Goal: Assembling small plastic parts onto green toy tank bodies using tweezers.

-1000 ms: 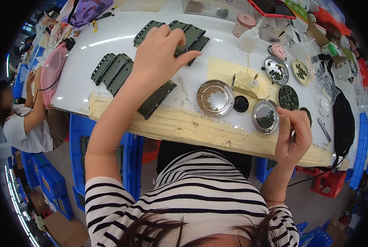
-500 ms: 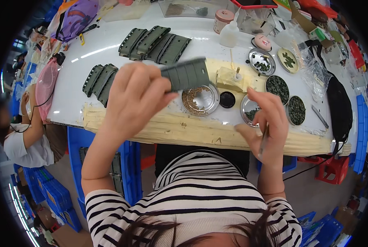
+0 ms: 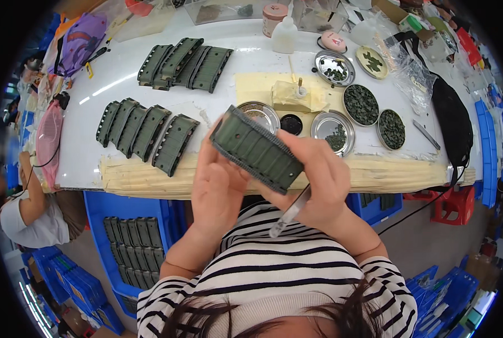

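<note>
A dark green ribbed curved panel (image 3: 257, 151) with toothed long edges is held tilted between my hands, in front of my body. My left hand (image 3: 216, 183) supports its left end, the fingers partly hidden behind it. My right hand (image 3: 324, 177) grips its right side and also holds metal tweezers (image 3: 291, 213), which slant down toward my striped shirt. Beyond the panel lie a metal dish of small brown pieces (image 3: 261, 112), partly covered, a small black round dish (image 3: 291, 124) and a metal dish of dark green pieces (image 3: 336, 137).
Similar panels stand in a front row (image 3: 141, 132) and a back group (image 3: 184, 63) on the white table. Right lie round tins of green pieces (image 3: 361, 105) and other tweezers (image 3: 427, 135). A blue crate (image 3: 96, 211) below holds more panels. Another person (image 3: 29, 219) sits far left.
My left hand has brought the panel down from over the table toward my body. My right hand has come in from the right to grip it, keeping the tweezers. The view has shifted.
</note>
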A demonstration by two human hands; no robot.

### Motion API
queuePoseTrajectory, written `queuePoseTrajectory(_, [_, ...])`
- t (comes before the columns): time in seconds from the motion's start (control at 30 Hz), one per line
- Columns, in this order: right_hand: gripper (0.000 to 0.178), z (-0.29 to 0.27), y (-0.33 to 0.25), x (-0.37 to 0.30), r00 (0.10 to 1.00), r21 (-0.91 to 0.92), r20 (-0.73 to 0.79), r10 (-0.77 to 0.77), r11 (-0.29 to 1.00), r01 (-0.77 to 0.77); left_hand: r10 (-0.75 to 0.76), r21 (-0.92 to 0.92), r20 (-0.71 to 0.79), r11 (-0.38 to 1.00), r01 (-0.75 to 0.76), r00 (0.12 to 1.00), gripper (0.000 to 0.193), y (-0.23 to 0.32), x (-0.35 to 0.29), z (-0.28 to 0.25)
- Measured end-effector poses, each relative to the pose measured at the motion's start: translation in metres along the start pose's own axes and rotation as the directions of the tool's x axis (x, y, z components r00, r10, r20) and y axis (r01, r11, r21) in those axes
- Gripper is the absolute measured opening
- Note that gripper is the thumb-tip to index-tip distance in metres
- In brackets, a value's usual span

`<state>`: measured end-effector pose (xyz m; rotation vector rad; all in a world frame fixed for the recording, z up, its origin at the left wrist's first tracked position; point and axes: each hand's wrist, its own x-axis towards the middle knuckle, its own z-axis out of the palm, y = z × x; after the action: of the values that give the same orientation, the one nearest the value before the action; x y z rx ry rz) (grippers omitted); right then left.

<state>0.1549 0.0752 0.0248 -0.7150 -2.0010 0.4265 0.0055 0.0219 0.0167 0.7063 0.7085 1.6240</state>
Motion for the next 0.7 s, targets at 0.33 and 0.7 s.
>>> queuePoseTrajectory(0.33, [0.066, -0.031, 0.007, 0.013, 0.932, 0.258, 0.346, 0.111, 0.943, -0.208, -0.532, 0.276, 0.29, 0.842, 0.463, 0.795, 0.042, 0.03, 0.002, -0.026])
queuePoseTrajectory(0.7, [0.059, -0.025, 0.01, -0.004, 0.991, 0.182, 0.045, 0.129, 0.974, -0.135, -0.208, -0.223, 0.273, 0.936, 0.272, 0.939, 0.113, -0.014, -0.007, -0.037])
